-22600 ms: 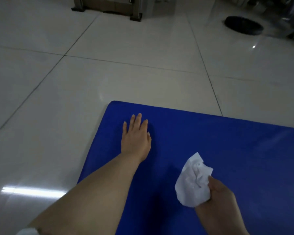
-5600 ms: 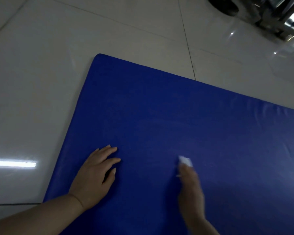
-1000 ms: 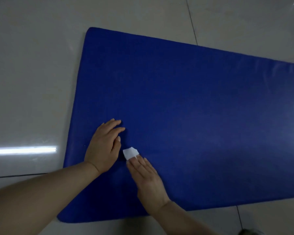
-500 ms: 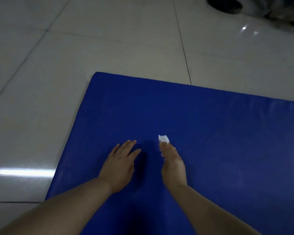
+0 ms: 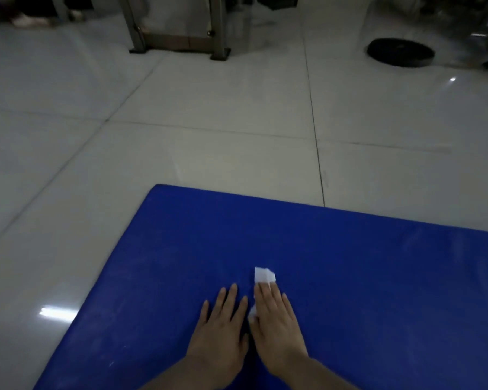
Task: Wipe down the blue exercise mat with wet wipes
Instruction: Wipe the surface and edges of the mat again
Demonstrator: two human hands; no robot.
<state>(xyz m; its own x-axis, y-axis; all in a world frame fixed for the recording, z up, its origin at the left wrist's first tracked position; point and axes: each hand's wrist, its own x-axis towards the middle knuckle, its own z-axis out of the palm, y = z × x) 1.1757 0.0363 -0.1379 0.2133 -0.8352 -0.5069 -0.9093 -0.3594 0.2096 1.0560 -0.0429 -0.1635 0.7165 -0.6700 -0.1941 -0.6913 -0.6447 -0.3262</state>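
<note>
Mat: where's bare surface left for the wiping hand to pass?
Bare mat runs right of the right hand and ahead of the wipe to the far edge. The left hand crowds the other side.

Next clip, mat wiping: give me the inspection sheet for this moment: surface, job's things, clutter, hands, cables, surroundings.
Surface: blue mat lies flat on the pale tiled floor; its far left corner is in view, its right side runs out of frame.
Job's things: white wipe on the mat, mostly covered by the right hand, one end showing past the fingertips.
Clutter: nothing seen on the mat.
Hands: left hand rests flat on the mat, fingers straight. Right hand presses the wipe down with straight fingers, close beside the left.
Cables: nothing seen.
Surroundings: metal frame legs at the far edge, a black round disc on the floor far right; the rest is dim and blurred.
</note>
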